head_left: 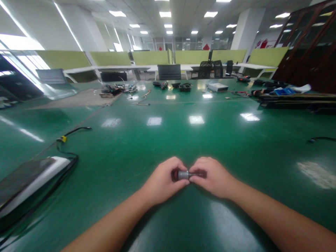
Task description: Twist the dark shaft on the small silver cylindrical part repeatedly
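Low in the middle of the view, my left hand (pixel 168 178) is closed around a short grey metal cylinder (pixel 183 175). A thin dark rod (pixel 195 174) runs from the cylinder's right end into my right hand (pixel 211 176), whose thumb and fingers are closed on it. The two pieces lie in one horizontal line and meet between my fingertips. Whether they are joined or only touching I cannot tell. Both hands are just over or on the green tabletop (pixel 170 140), and my fingers hide the outer ends of the pieces.
At left lies a flat dark-and-white device (pixel 34 175) with a black cable (pixel 75 162) beside it. Another cable end (pixel 321 139) reaches in at right. Far across are loose electronics (pixel 118 89), a silver box (pixel 217 87) and stacked dark panels (pixel 296 101).
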A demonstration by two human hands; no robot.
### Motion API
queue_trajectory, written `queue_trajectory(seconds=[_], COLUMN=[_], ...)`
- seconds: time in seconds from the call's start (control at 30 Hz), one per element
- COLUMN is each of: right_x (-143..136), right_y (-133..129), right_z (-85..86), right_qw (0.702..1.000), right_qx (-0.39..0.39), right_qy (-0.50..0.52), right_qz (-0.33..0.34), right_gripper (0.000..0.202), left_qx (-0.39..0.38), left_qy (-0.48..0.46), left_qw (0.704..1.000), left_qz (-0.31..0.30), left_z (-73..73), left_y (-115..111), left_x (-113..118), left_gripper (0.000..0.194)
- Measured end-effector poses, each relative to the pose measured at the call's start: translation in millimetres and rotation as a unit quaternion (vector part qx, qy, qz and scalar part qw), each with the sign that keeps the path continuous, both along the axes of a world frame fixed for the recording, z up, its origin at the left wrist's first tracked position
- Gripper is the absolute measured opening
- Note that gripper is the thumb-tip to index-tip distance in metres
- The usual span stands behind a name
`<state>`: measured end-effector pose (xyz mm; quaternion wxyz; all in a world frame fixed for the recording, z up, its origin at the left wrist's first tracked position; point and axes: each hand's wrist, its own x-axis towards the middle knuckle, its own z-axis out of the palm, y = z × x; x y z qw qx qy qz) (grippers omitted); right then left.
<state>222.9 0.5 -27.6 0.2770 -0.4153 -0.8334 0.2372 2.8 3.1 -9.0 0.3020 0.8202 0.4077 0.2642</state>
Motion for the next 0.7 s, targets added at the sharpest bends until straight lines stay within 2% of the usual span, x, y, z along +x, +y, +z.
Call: queue_trajectory(seconds=[0.27,0.37,0.7], right_x=[4.6,3.8,4.1], right_y=[-3.9,-4.6,-5.8], right_z=[3.1,2.8,3.4], right_qw=[1.000,1.000,1.000], right_qx=[0.015,0.018,0.014], right_qy=[0.000,0.001,0.007], right_qz=[0.016,0.014,0.010], right_gripper=[0.012,0.012,0.011], left_qx=[-0.022,-0.023,-0.003], left_qy=[0.022,0.039,0.023], left_qw=[0.999,0.999,1.000], left_qz=[0.010,0.010,0.010], left_z=[6.0,5.8,2.7], left_y=[-3.2,-3.6,-1.9], left_x=[0.2,0.0,-0.5], left_gripper=[0.014,0.021,0.017])
